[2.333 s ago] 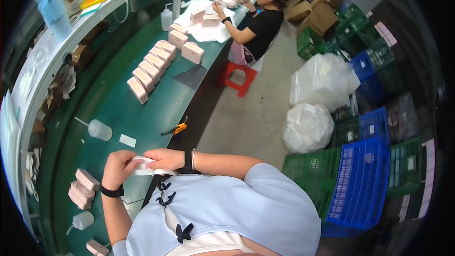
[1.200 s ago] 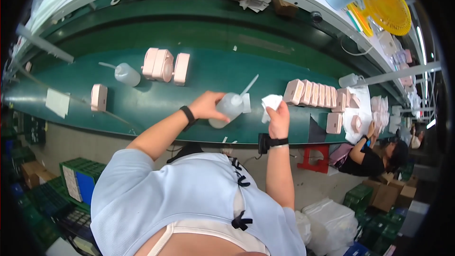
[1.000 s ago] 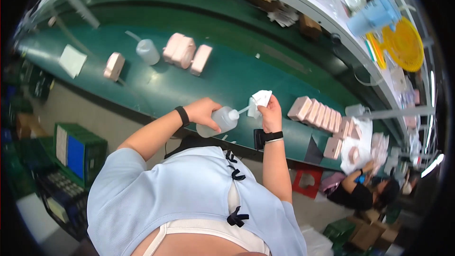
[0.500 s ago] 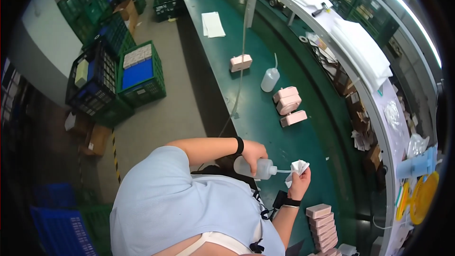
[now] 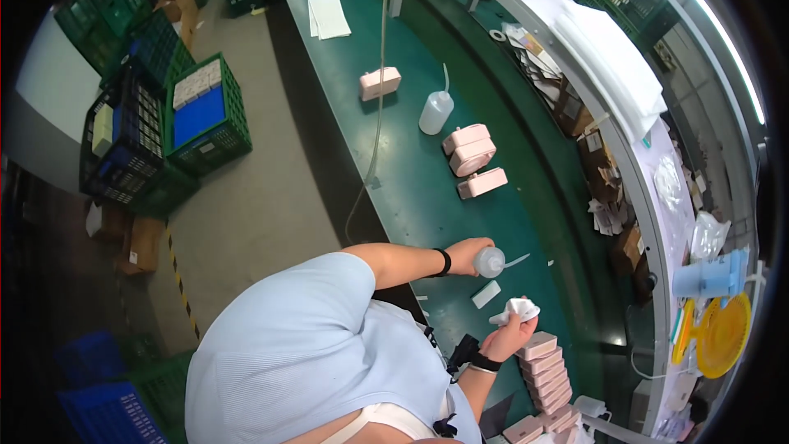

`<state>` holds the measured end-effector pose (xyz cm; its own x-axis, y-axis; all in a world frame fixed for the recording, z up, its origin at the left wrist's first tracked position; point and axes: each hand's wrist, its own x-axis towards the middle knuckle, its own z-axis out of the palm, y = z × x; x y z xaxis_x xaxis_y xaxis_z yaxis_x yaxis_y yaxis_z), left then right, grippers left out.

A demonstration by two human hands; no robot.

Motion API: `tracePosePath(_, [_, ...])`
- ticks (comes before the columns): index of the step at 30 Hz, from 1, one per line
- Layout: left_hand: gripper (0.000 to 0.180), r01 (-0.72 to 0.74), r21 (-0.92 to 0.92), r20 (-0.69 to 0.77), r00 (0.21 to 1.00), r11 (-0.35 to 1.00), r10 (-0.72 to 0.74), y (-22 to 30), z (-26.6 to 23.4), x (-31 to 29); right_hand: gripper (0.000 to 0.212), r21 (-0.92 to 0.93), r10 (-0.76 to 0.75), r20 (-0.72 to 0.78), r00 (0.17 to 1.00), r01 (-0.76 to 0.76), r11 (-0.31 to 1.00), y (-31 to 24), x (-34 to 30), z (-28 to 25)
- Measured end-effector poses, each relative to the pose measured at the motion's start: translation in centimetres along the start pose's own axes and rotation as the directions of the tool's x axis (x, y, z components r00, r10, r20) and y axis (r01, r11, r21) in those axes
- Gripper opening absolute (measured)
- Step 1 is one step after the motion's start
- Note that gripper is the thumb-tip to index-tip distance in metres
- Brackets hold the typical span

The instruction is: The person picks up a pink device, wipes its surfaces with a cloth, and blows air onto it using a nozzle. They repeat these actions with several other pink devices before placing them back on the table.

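My left hand (image 5: 468, 256) is wrapped round a translucent squeeze bottle (image 5: 491, 261) with a thin bent spout, now standing upright over or on the green workbench (image 5: 427, 222); whether its base touches the surface is hidden. My right hand (image 5: 513, 334) grips a crumpled white cloth or tissue (image 5: 519, 309), just nearer than the bottle. Between the two hands, a small white rectangular piece (image 5: 486, 294) lies on the bench. Beside my right hand rises a leaning stack of pink boxes (image 5: 546, 368).
Farther along the bench are a second squeeze bottle (image 5: 436, 113), pink cases (image 5: 472, 150), a single pink case (image 5: 380, 84) and white sheets (image 5: 329, 15). A cable (image 5: 380, 115) hangs across the bench. A shelf (image 5: 633, 173) runs along the right; green crates (image 5: 209, 111) stand on the left.
My left hand has turned the bottle from lying sideways to upright and moved it right and away from me. Its spout has left the cloth. My right hand with the cloth has come slightly nearer.
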<state>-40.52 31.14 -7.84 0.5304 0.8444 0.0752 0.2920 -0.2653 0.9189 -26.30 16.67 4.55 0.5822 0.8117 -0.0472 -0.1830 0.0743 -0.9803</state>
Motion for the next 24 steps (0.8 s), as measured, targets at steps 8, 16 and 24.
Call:
tracePosePath(8, [0.053,-0.143,0.283,-0.466,0.844,0.949,0.266,1.9,-12.2,-5.3,0.031,-0.035,0.142,0.126,0.982,-0.139,0.99,1.8,-0.2,2.4])
tracePosePath(16, [0.091,0.525,0.105,-0.932,0.349,0.844,-0.101,-11.4,-37.7,-4.7,0.027,-0.269,0.441,0.404,0.802,-0.357,0.895,3.7,1.1,8.7])
tracePosePath(24, [0.099,0.464,0.111,-0.752,0.618,0.879,-0.231,-20.2,-41.9,1.2,0.022,-0.478,0.57,0.409,0.713,-0.365,0.799,7.5,3.6,12.6])
